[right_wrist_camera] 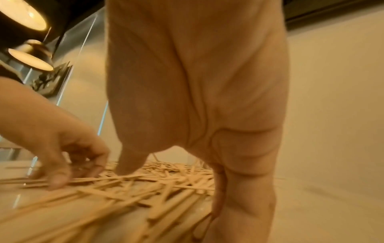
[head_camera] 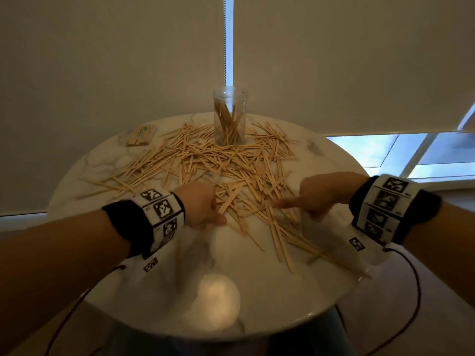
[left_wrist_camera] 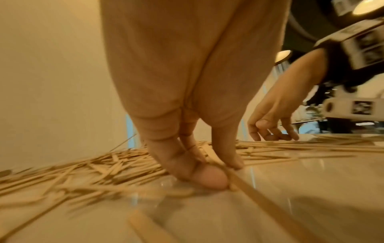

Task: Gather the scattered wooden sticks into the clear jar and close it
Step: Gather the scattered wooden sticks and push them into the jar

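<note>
A clear jar (head_camera: 230, 116) stands upright and uncovered at the back of the round marble table (head_camera: 270, 304), with several wooden sticks in it. Many more wooden sticks (head_camera: 205, 158) lie scattered from the jar toward me. My left hand (head_camera: 218, 214) is at the near edge of the pile; in the left wrist view its thumb and fingers (left_wrist_camera: 224, 172) pinch one stick (left_wrist_camera: 259, 197) against the tabletop. My right hand (head_camera: 295, 209) hovers just to the right, index finger (right_wrist_camera: 129, 166) touching the sticks, other fingers loosely curled and holding nothing. No lid is in view.
A small wrapped packet of sticks (head_camera: 141, 136) lies at the back left of the table. A lamp's reflection (head_camera: 218, 301) glares on the near tabletop. Window blinds (head_camera: 102, 73) hang right behind the table. Thin cables (head_camera: 416, 291) trail from both wrists.
</note>
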